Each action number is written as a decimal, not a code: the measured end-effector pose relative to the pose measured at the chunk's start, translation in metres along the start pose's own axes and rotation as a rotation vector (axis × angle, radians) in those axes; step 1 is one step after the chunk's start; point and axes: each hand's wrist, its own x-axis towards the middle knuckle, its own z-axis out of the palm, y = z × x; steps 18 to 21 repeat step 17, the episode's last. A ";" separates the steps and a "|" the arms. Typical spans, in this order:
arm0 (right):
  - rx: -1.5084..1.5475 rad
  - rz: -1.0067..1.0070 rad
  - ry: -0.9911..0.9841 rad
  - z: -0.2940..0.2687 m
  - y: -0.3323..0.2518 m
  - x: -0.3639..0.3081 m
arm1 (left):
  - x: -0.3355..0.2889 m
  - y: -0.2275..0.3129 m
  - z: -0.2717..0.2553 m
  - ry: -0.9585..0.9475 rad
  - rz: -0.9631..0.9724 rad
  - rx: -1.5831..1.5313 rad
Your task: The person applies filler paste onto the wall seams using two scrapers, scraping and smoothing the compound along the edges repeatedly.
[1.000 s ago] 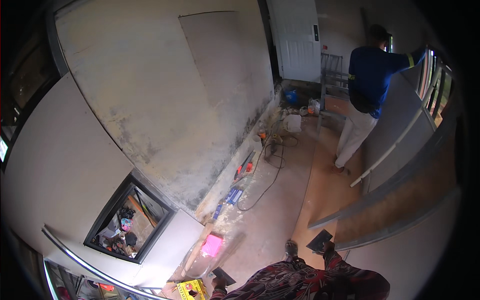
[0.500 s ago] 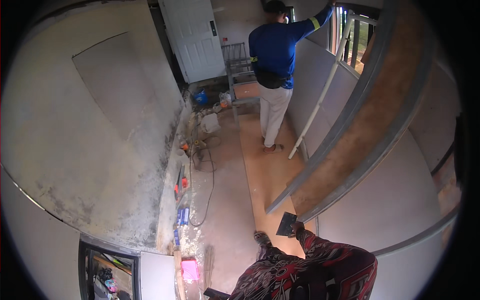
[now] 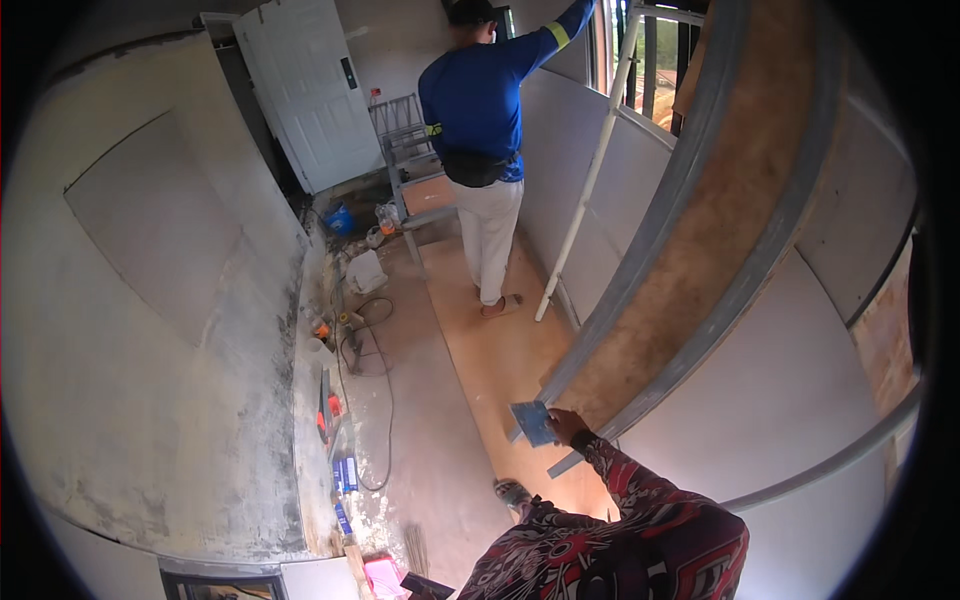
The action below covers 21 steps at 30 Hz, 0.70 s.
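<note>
My right hand [image 3: 568, 427] is closed round a broad, flat putty knife [image 3: 533, 424], its blade bluish-grey and pointing left. It is held over the lower end of a long brown plank [image 3: 720, 230] with grey edges, which slopes from the upper right. Whether the blade touches the plank I cannot tell. At the lower edge a dark flat blade-like piece [image 3: 427, 587] shows beside a pink box [image 3: 384, 577]. My left hand is out of the picture there, hidden below the edge and my patterned sleeve.
A person in a blue top [image 3: 470, 105] stands by the window, facing away. A white pole [image 3: 590, 180] leans at the right wall. A metal ladder [image 3: 405, 165], a blue bucket [image 3: 340, 220], a cable [image 3: 388, 430] and a red-handled saw-like tool [image 3: 328, 415] lie leftward.
The whole view has shifted, so the room appears farther left. My right hand has tilted the putty knife, whose blade now looks lighter and bluish.
</note>
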 end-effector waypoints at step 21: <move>-0.688 -0.697 0.919 -0.348 -0.280 0.059 | 0.127 0.127 -0.006 -0.105 0.172 -0.001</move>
